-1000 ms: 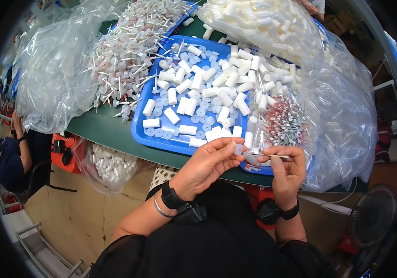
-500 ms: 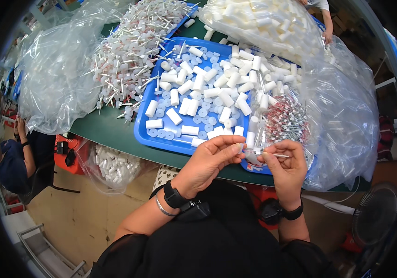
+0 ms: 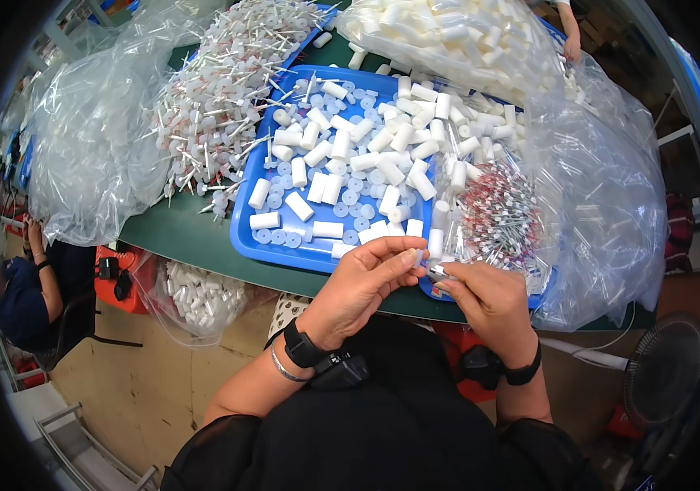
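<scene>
- Hands nearly met at the table edge: the left hand (image 3: pixel 366 282) pinched a small translucent piece (image 3: pixel 419 258) between thumb and forefinger
- Opposite it, the right hand (image 3: pixel 489 299) was closed around a small white-tipped part (image 3: pixel 437 269), most of it hidden by the fingers; I could not tell whether the two pieces touched
- Both pieces were up in the fingers, by the near right corner of the blue tray (image 3: pixel 241 233)
- White cylinders (image 3: pixel 298 204) lay scattered through that tray among pale, flat discs (image 3: pixel 277 237)
- Just beyond the right hand, a dense cluster of thin red and white pins (image 3: pixel 501 209) sat beside a large clear bag (image 3: pixel 599 221)
- Over on the far left of the green table (image 3: pixel 174 229), I saw a heap of white-stemmed parts (image 3: pixel 219 94) next to another crumpled clear bag (image 3: pixel 92 164)
- At the back, a bulging bag of white cylinders (image 3: pixel 456 41) rested near someone else's hand (image 3: pixel 571 49)
- Off to the left, a co-worker in dark blue (image 3: pixel 19 290) sat near a red container (image 3: pixel 115 282)
</scene>
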Tool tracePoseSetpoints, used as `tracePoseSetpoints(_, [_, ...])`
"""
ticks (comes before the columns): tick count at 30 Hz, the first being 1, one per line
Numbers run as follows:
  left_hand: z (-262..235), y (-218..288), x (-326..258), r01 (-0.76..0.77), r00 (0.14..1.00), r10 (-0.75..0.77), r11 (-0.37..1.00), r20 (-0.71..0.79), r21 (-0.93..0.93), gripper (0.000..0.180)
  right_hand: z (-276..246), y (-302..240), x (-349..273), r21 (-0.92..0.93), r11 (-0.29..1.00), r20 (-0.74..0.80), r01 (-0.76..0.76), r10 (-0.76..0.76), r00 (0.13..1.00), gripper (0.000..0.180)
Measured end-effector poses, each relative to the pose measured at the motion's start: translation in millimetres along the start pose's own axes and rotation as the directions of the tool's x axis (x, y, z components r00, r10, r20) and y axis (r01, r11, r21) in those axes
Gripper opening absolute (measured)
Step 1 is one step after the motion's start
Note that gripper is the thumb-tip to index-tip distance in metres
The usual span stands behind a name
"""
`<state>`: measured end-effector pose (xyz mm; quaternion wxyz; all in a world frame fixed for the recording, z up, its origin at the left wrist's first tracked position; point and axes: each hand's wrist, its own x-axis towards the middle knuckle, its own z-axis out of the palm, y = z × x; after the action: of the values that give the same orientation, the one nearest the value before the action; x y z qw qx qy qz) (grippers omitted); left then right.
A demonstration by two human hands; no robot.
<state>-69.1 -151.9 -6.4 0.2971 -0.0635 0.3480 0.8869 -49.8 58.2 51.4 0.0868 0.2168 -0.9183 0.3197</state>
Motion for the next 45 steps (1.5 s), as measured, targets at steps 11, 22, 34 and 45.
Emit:
tracePoseSetpoints(11, [2, -8, 1, 0.078, 0.997, -0.077, 0.995, 0.011, -0.055, 0.031, 13, -4, 0, -0.032, 0.999, -0.111, -0.003, -0.001, 0.994, 0.008])
tracePoseSetpoints(22, [-1, -24, 3, 0.091, 0.996, -0.091, 0.996, 0.025, -0.022, 0.031, 21, -3, -10, -0.084, 0.995, -0.077, 0.050, -0.057, 0.995, 0.010])
tracePoseSetpoints(34, [-1, 1, 4, -0.170, 0.982, 0.172, 0.985, -0.083, 0.026, 0.028, -42, 38, -31, -0.084, 0.989, -0.074, -0.119, 0.113, 0.991, 0.016])
tracePoseSetpoints(45, [11, 5, 16, -0.052, 0.998, 0.053, 0.999, -0.034, 0.011, 0.032, -30, 64, -39, -0.382, 0.923, 0.101, -0.050, 0.096, 0.990, 0.019])
